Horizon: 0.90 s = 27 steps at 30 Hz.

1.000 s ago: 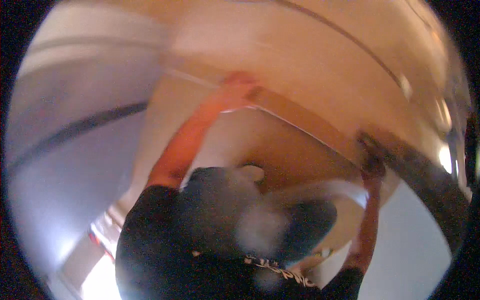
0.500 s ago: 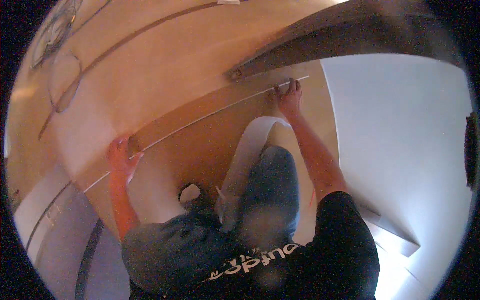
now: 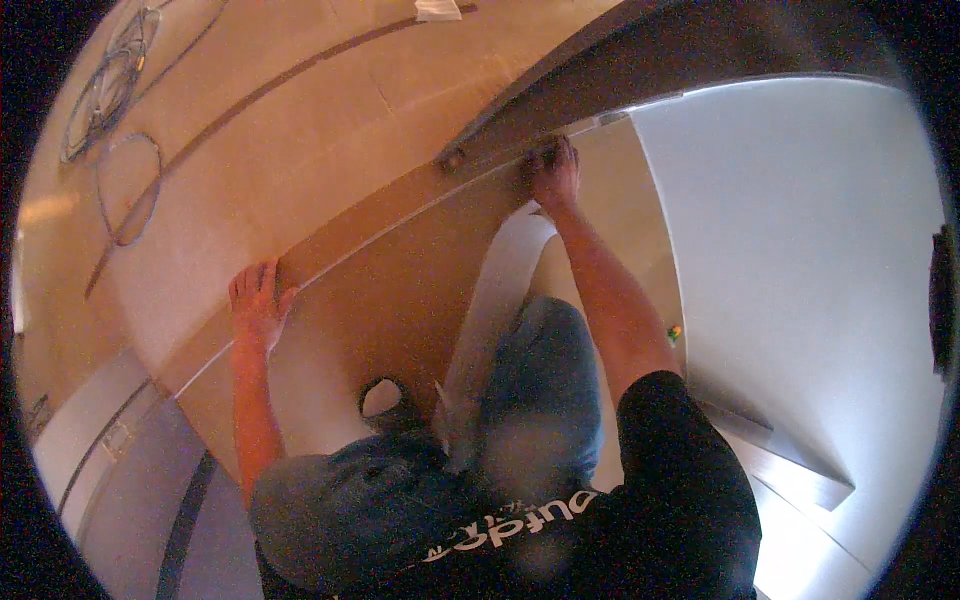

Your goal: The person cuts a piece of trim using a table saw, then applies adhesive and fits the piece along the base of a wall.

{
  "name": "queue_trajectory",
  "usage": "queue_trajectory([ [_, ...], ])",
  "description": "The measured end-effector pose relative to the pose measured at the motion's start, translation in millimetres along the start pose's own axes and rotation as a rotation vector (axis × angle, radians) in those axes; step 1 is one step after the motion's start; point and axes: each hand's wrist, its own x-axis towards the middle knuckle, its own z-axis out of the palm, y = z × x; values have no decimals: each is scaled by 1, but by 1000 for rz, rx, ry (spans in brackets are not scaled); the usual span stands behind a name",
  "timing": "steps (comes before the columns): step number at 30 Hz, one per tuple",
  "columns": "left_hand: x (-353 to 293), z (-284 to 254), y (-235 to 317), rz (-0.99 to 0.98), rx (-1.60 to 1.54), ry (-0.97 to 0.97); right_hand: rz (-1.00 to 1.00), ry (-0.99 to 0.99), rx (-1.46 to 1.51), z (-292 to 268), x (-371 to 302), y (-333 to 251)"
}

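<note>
A long, narrow strip with a thin white edge (image 3: 400,222) runs from the lower left to the upper right across a tan-brown surface. My left hand (image 3: 260,305) lies on its left part, fingers stretched out and thumb apart. Near the far right end, my right hand (image 3: 556,178) has its fingers bent over the strip, closed together; their tips are dark and partly hidden. Below the right hand, a pale curved band (image 3: 505,265) passes beside my bent knee (image 3: 550,350). What the strip is made of cannot be made out.
Coiled cables (image 3: 105,90) lie at the upper left. A dark panel (image 3: 690,60) slants across the upper right, above a large white surface (image 3: 800,200). A small green-and-yellow object (image 3: 674,333) sits beside my right arm. Grey-purple material (image 3: 140,490) spreads at the lower left.
The strip's white edge has shifted farther away, most of all at its right end, which now lies close to the dark panel. My right hand has moved up and left with it.
</note>
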Motion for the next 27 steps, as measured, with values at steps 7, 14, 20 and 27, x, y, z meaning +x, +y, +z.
queue_trajectory([
  [7,-1,-8,-5,12,-46,-25,-64,-112,-177,3,-22,-10],
  [14,61,-28,52,-30,-140,-85,-100,-81,-196,-29,5,17],
  [20,67,-17,61,12,-136,-55,-747,-464,300,-28,-19,-66],
  [27,79,-43,94,-133,-192,-195,-1024,-519,-318,-71,24,-185],
])
